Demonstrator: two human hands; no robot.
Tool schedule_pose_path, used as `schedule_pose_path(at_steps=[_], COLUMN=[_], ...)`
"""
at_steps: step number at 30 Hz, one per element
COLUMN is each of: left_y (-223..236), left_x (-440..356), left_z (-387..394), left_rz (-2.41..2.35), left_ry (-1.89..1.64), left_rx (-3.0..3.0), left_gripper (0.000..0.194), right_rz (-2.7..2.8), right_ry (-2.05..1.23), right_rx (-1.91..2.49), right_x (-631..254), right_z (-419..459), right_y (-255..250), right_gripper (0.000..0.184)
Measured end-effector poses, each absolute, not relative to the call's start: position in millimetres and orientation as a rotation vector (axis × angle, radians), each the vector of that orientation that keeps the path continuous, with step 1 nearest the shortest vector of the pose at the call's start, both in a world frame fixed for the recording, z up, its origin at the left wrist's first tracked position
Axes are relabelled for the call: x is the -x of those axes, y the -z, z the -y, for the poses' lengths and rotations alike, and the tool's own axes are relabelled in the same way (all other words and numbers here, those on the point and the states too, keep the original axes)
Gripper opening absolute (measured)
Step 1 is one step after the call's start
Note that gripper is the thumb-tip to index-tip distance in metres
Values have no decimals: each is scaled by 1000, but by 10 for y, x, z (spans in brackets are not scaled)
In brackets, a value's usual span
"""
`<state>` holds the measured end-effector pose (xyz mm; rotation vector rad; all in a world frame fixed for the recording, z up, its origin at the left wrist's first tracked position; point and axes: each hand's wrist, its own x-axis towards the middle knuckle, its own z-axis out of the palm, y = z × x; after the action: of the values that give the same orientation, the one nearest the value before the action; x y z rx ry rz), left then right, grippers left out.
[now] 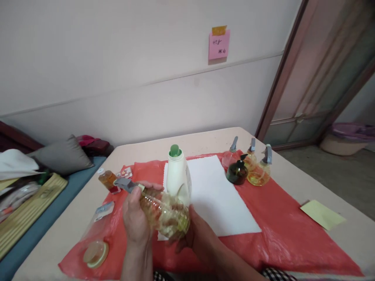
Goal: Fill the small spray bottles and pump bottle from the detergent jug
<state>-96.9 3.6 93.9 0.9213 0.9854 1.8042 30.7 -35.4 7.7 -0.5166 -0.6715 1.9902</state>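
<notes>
A clear yellowish spray bottle with a grey trigger head lies tilted on its side between my hands, above the table. My left hand is closed around its neck, just below the trigger. At the bottle's base my right hand cups it from below and the side; some of those fingers are hidden behind the bottle. The liquid inside looks blurred and foamy. Right behind it stands a white jug with a green piece in its mouth, upright on the white sheet.
Several bottles stand at the right on the red plastic sheet. To the left are an amber bottle, a clear pouch and a round lid-like piece. A yellow paper lies near the right edge.
</notes>
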Motion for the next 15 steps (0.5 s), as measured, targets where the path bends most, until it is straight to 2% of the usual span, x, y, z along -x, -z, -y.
schedule_pose_path(at_steps=[1, 4, 5, 8, 9, 15], left_y=[-938, -926, -921, -911, -907, -877], left_x=[977, 992, 996, 1009, 1016, 999], left_z=[-35, -30, -28, -29, -34, -71], left_rz=[-997, -1016, -1011, -948, -917, -796], left_ry=[-1815, -1792, -1773, -1705, -1678, -1518], left_rx=[-918, -902, -896, -868, -859, -826], left_gripper=[25, 24, 23, 24, 25, 29], right_rz=[680, 674, 662, 635, 613, 400], right_ry=[-1943, -1811, -1804, -1888, -1936, -2208], right_rx=[508, 434, 420, 437, 440, 395], right_x=[-297, -292, -295, -305, -308, -310], right_z=[355, 366, 372, 390, 395, 437], right_y=[-77, -112, -123, -124, -113, -80], right_gripper=[63, 80, 79, 55, 53, 67])
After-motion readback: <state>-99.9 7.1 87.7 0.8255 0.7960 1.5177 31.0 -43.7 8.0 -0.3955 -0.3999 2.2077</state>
